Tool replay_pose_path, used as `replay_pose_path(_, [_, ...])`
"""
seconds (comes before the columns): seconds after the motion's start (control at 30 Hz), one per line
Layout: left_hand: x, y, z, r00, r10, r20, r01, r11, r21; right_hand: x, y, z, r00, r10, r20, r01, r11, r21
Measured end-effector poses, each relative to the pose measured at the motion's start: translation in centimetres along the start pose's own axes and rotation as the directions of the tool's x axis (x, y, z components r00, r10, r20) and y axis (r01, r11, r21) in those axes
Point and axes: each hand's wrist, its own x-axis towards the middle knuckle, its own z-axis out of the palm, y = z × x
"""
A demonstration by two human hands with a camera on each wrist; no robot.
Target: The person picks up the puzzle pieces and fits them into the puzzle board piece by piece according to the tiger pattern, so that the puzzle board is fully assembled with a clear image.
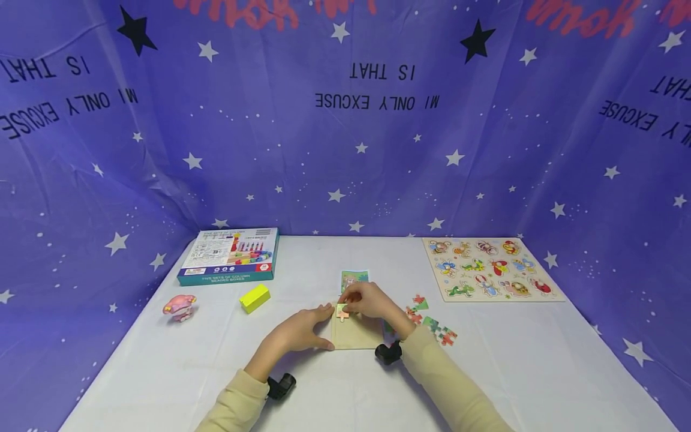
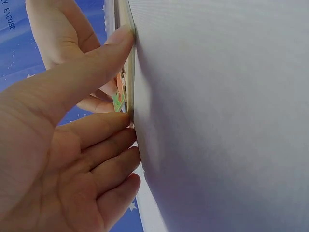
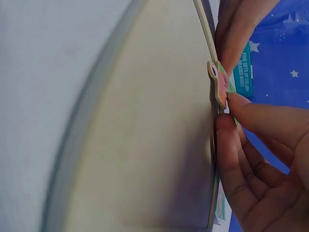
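A pale wooden puzzle tray [image 1: 358, 336] lies flat on the table in front of the person. The left hand [image 1: 302, 329] touches its left edge, thumb near the front corner and extended fingers further back, as the left wrist view shows too. Over the tray's far left corner, the right hand [image 1: 371, 300] pinches a jigsaw piece [image 3: 222, 85] printed in pink and green. The piece overlaps the tray's raised rim in the right wrist view. A small colourful picture card [image 1: 353, 276] sits just behind the tray, partly hidden by the right hand.
Several loose jigsaw pieces [image 1: 445, 335] lie right of the tray, partly behind the right forearm. An insect peg board [image 1: 486, 270] is at back right. On the left are a boxed bead set [image 1: 229, 255], a yellow block [image 1: 255, 298] and a pink figurine [image 1: 180, 307].
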Motion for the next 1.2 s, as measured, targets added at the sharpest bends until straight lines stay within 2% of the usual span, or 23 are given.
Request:
replay_pose_path(0.27, [0.0,-0.08,-0.02,1.0,0.003,-0.001,-0.003,1.0,0.003,-0.25,-0.17,0.25,0.998,-0.057,-0.025,0.057,0.998,-0.012])
replay_pose_path(0.57, [-0.01,-0.08,0.01,1.0,0.008,-0.004,-0.008,1.0,0.004,-0.1,-0.32,0.48,1.0,-0.012,-0.023,0.011,1.0,-0.023])
replay_pose_path(0.87, [-0.02,-0.07,-0.04,1.0,0.021,-0.005,-0.021,1.0,0.006,-0.46,-0.58,0.27,0.999,-0.039,0.018,0.038,0.999,0.007])
replay_pose_path(1.2, [0.09,-0.29,0.07,1.0,0.018,-0.006,-0.018,1.0,0.009,-0.15,-0.56,0.69,0.998,-0.053,-0.035,0.052,0.998,-0.031])
